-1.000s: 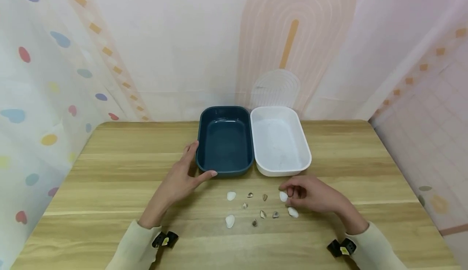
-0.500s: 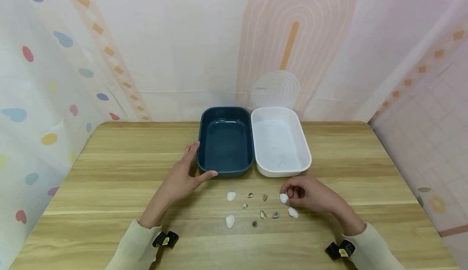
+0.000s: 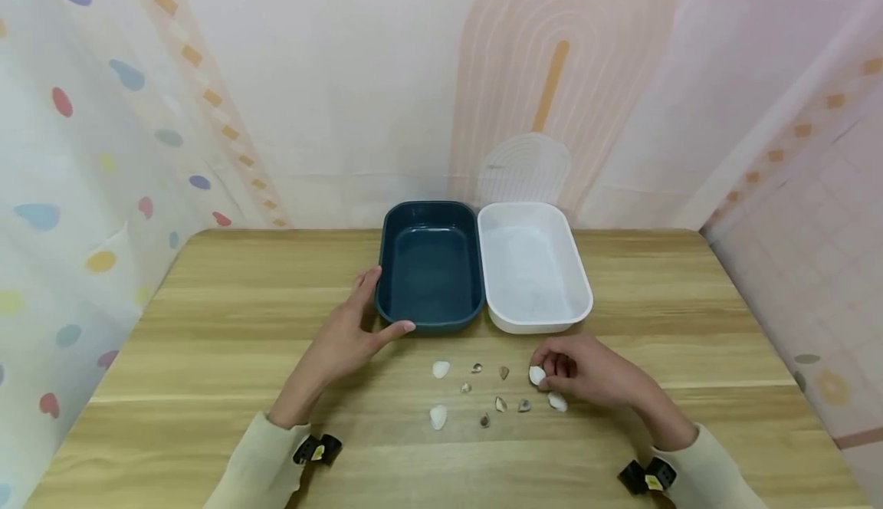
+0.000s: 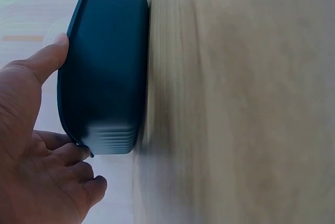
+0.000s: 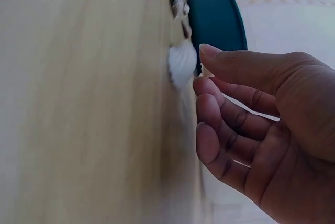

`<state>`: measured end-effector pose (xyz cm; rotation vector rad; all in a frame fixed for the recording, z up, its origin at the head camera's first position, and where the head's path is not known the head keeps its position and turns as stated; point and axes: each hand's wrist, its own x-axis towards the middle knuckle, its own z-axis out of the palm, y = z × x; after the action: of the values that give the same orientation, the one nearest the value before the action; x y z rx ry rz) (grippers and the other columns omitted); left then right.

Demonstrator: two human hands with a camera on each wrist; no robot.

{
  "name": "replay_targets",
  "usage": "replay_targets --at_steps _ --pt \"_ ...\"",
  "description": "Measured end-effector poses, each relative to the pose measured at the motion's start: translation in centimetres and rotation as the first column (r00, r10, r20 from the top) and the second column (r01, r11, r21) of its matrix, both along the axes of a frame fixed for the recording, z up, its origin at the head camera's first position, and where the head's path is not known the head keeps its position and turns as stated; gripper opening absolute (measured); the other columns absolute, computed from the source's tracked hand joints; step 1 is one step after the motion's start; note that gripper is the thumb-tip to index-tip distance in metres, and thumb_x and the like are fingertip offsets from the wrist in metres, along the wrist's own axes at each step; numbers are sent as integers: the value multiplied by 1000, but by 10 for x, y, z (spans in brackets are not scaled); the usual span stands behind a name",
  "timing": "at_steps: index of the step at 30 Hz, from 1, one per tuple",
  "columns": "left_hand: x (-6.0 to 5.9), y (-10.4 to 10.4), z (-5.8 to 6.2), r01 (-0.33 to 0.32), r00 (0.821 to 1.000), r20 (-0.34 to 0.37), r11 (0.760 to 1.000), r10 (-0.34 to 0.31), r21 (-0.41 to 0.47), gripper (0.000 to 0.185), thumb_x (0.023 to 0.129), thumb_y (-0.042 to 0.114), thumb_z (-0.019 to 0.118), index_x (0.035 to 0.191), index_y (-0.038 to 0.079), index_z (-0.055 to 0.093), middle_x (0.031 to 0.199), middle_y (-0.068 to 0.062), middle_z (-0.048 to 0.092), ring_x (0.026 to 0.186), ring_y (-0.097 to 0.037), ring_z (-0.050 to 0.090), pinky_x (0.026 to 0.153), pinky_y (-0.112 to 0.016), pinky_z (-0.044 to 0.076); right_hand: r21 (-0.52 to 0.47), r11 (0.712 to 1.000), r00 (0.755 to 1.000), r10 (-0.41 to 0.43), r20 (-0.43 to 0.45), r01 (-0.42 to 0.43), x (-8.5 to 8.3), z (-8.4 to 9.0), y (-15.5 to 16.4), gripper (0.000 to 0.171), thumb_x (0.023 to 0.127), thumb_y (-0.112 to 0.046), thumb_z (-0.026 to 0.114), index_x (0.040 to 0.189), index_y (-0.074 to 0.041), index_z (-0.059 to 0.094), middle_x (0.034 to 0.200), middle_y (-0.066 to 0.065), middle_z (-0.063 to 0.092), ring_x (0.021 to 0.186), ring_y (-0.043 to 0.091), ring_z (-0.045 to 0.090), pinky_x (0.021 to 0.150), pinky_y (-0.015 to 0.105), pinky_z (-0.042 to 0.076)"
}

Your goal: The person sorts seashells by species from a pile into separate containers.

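A white shell (image 3: 536, 375) is being pinched between the thumb and curled fingers of the right hand (image 3: 586, 371), low over the wooden surface (image 3: 207, 325) just in front of the white tray (image 3: 586, 294); in the right wrist view the shell (image 5: 182, 63) is seen at the fingertips (image 5: 209, 51), close to the surface, and whether it has been lifted clear cannot be told. The left hand (image 3: 345, 333) is laid against the near left corner of the dark blue tray (image 3: 386, 264), thumb along the front wall and fingers along the side, relaxed rather than clamped, as the left wrist view confirms (image 4: 31, 130). Both trays stand side by side, touching, and nothing is seen inside either. A second white shell (image 3: 557, 402) lies just beside the right hand, two more white shells (image 3: 440, 369) (image 3: 438, 417) lie to the left, and several small brown shells (image 3: 500, 403) are scattered between them. By this showing, the sorting is judged to be at its very start: one shell is in the grip, none has been placed, and all the others remain to be moved.
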<state>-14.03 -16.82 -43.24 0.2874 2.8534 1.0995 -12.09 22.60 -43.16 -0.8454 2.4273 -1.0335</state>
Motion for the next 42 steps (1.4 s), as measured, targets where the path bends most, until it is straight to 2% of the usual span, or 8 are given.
replay_targets --at_steps 9,16,25,30,42 --pt "1 2 2 -8 1000 14 1000 8 -3 112 86 71 68 166 17 12 172 -16 13 159 -38 16 122 -64 28 -33 999 995 0 -95 -3 9 15 -14 14 93 -19 77 105 -18 71 83 -11 63 75 0 58 64 21 55" --pt "3 2 2 -7 1000 14 1000 7 -6 113 85 73 66 166 17 12 172 -16 13 160 -37 14 123 -64 28 -72 997 987 -1 -158 -10 5 30 -30 18 91 -14 78 105 -22 70 83 -12 63 74 2 59 62 21 56" --pt "2 3 2 -5 1000 11 1000 5 -3 113 85 74 66 166 18 12 172 -17 13 159 -38 14 123 -64 28 -136 991 965 -43 -259 8 -11 48 -50 22 88 -10 81 108 -15 72 84 -9 65 71 2 57 61 21 54" --pt "2 4 3 -7 1000 16 1000 7 -6 112 85 73 67 166 17 12 172 -17 13 159 -37 14 123 -63 28 -121 993 962 -51 -269 19 -22 54 -60 22 89 -13 81 108 -16 72 84 -10 65 73 3 58 61 22 54" --pt "1 5 4 -13 1000 11 1000 13 -1 110 87 67 70 166 17 14 172 -18 14 159 -38 16 122 -63 29 -98 995 958 -13 -285 -15 -47 61 -79 17 92 -17 78 108 -15 72 83 -10 66 75 5 59 62 30 55"
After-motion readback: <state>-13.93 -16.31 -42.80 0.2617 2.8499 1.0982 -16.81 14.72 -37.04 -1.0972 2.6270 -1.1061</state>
